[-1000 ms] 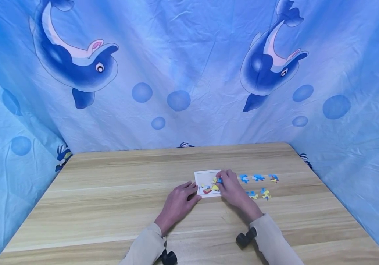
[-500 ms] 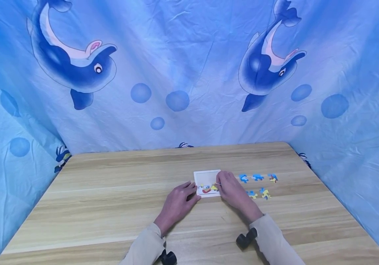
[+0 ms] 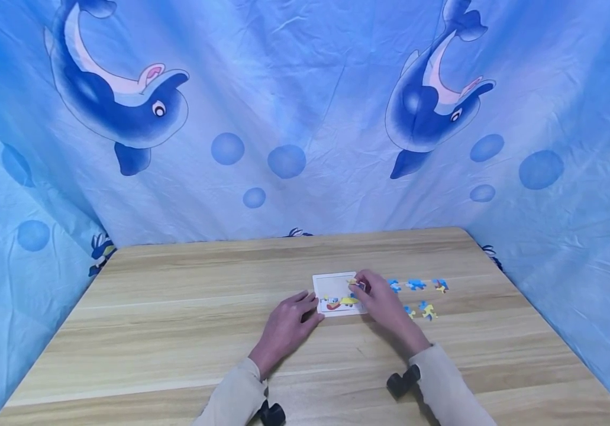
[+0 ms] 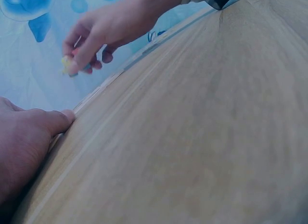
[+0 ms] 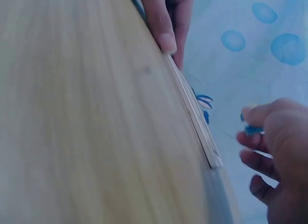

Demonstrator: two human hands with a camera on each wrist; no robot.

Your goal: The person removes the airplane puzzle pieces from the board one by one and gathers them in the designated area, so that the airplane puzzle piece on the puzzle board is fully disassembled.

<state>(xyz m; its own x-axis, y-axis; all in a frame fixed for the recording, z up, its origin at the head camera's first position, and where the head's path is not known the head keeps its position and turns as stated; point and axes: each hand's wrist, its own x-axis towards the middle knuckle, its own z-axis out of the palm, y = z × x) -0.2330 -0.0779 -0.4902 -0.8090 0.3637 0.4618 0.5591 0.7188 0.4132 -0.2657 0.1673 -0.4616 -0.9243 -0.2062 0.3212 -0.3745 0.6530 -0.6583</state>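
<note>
A white-rimmed puzzle tray lies on the table, with joined pieces along its near side. My left hand holds its near left corner, thumb at the front edge and fingers along the left side. In the right wrist view, that left hand's thumb touches the tray edge. Above the tray's right part, my right hand pinches a puzzle piece between thumb and fingers. Yellow shows on this piece in the left wrist view; blue shows on the piece in the right wrist view.
Several loose puzzle pieces lie right of the tray in two rows, the nearer row partly hidden by my right hand. The wooden table ends at a blue dolphin-print curtain behind and at both sides.
My right hand has shifted slightly right and lifted, and the pinched piece has turned in its fingers. More of the tray's near right part shows. The left hand stays at the corner.
</note>
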